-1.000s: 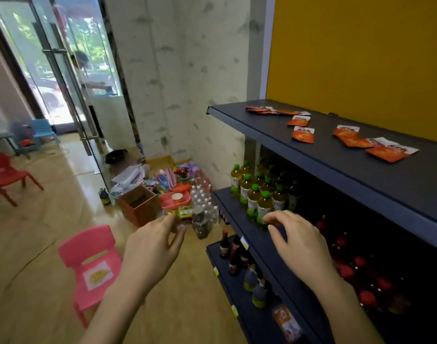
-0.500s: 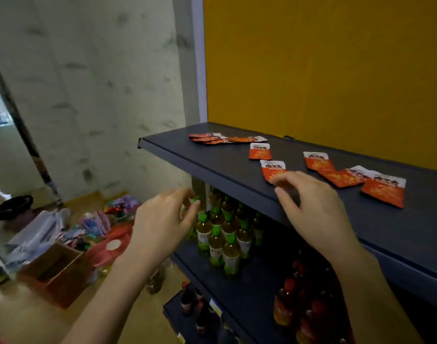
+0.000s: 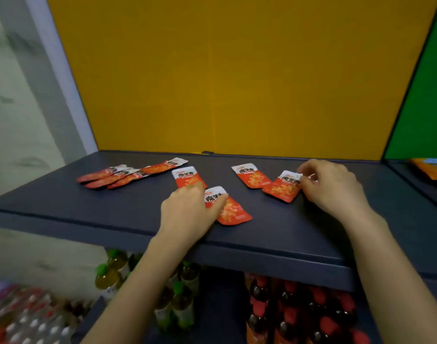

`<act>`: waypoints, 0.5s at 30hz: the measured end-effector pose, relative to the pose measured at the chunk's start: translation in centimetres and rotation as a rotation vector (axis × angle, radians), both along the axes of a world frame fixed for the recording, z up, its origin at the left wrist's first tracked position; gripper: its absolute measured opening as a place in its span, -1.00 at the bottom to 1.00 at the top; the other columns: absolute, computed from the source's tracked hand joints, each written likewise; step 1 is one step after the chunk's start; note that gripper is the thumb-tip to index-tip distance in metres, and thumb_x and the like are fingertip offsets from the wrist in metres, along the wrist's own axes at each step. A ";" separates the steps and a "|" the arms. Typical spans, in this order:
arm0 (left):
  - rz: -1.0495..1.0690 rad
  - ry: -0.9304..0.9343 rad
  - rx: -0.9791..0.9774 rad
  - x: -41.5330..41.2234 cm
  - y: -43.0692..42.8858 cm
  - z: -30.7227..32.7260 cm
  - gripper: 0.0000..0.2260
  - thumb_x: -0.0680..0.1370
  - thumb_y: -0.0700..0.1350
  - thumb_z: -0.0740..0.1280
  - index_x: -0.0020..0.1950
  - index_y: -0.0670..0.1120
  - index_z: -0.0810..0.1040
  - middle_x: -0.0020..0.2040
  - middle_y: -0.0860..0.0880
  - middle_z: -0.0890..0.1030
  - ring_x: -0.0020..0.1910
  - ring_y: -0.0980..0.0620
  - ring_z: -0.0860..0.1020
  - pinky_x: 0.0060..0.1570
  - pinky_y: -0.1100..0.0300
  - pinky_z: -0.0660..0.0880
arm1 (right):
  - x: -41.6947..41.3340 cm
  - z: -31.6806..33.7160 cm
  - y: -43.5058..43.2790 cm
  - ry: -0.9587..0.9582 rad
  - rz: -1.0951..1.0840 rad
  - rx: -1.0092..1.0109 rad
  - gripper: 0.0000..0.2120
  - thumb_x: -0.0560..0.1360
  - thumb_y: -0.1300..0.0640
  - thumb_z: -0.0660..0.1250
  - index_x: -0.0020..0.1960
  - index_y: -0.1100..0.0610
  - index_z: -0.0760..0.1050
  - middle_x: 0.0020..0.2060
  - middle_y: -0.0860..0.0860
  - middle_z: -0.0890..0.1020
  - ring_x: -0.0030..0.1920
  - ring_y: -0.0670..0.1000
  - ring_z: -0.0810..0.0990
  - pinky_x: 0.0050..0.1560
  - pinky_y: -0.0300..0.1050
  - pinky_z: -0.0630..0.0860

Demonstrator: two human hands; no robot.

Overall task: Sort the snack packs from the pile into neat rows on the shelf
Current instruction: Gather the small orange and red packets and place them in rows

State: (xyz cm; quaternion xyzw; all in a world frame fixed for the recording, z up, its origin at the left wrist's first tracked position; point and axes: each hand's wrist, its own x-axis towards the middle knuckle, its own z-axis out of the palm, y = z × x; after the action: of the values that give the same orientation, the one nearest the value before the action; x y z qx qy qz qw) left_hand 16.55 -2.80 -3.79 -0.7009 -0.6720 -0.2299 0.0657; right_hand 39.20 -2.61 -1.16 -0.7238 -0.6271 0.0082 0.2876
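Note:
Orange-red snack packs with white tops lie on the dark blue top shelf point(image 3: 63, 207). An overlapping row of several packs point(image 3: 128, 173) sits at the left rear. My left hand point(image 3: 187, 212) lies on the shelf with its thumb over the front pack point(image 3: 233, 211) and its fingertips on a second pack point(image 3: 186, 176). Another pack point(image 3: 251, 176) lies flat in the middle. My right hand point(image 3: 334, 187) pinches the top corner of the right pack point(image 3: 282, 188); a further pack peeks out under its fingers.
A yellow back panel point(image 3: 237, 83) closes the shelf behind, a green panel point(image 3: 423, 108) at the right. Orange packs point(image 3: 430, 167) lie on the neighbouring shelf. Below stand green-capped bottles point(image 3: 182, 301) and red-capped bottles point(image 3: 299, 314). Bottles point(image 3: 26, 319) are on the floor, lower left.
My view has swung from the floor and lower shelves up to the top shelf. Both hands rose from below the shelf edge and now rest on snack packs.

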 end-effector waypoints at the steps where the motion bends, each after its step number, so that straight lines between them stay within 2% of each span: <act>1: -0.016 0.010 -0.010 0.4 0.5 0.0 -0.55 0.49 0.30 0.14 -0.04 -0.10 0.44 0.03 -0.11 0.59 0.06 -0.16 0.52 -0.18 0.11 0.31 | 0.4 0.0 0.5 -0.011 -0.055 -0.031 -0.74 0.54 0.05 0.22 0.20 0.02 0.49 0.21 0.07 0.54 0.21 0.19 0.46 0.08 0.02 0.43; 4: -0.071 0.038 -0.033 1.4 1.7 0.2 -0.46 0.46 0.35 0.13 0.03 -0.13 0.44 0.06 -0.12 0.57 0.10 -0.14 0.51 -0.15 0.09 0.36 | 1.2 -0.7 1.9 -0.061 -0.176 -0.131 -0.62 0.55 -0.04 0.18 0.29 0.11 0.43 0.26 0.15 0.46 0.26 0.21 0.40 0.12 0.06 0.42; 7: -0.145 0.079 -0.062 1.9 3.0 0.2 -0.46 0.46 0.31 0.20 0.11 -0.14 0.40 0.12 -0.13 0.53 0.14 -0.13 0.49 -0.08 0.08 0.40 | 1.4 -2.0 2.9 -0.130 -0.214 -0.279 -0.48 0.55 -0.18 0.10 0.34 0.15 0.39 0.28 0.17 0.45 0.30 0.21 0.35 0.19 0.06 0.39; 10: -0.199 0.072 -0.148 1.9 4.2 -0.1 -0.43 0.46 0.28 0.23 0.19 -0.17 0.35 0.19 -0.17 0.46 0.19 -0.16 0.46 0.04 0.06 0.41 | 1.6 -2.4 3.5 -0.154 -0.237 -0.267 -0.42 0.52 -0.23 0.14 0.35 0.17 0.36 0.28 0.19 0.45 0.31 0.21 0.33 0.21 0.07 0.37; 15: -0.270 -0.107 -0.177 1.5 4.8 -0.1 -0.43 0.39 0.22 0.37 0.15 -0.20 0.36 0.15 -0.17 0.48 0.15 -0.17 0.47 -0.10 0.08 0.35 | 2.2 -2.4 4.1 0.113 -0.294 -0.270 -0.38 0.39 -0.18 0.37 0.27 0.20 0.36 0.24 0.21 0.47 0.24 0.23 0.44 0.13 0.00 0.42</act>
State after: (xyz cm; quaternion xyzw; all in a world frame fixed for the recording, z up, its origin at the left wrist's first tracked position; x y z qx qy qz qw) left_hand 18.04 2.04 -3.92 -0.7745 -0.5921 -0.2135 -0.0635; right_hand 41.44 1.46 -3.52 -0.8378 -0.4910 0.0907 0.2210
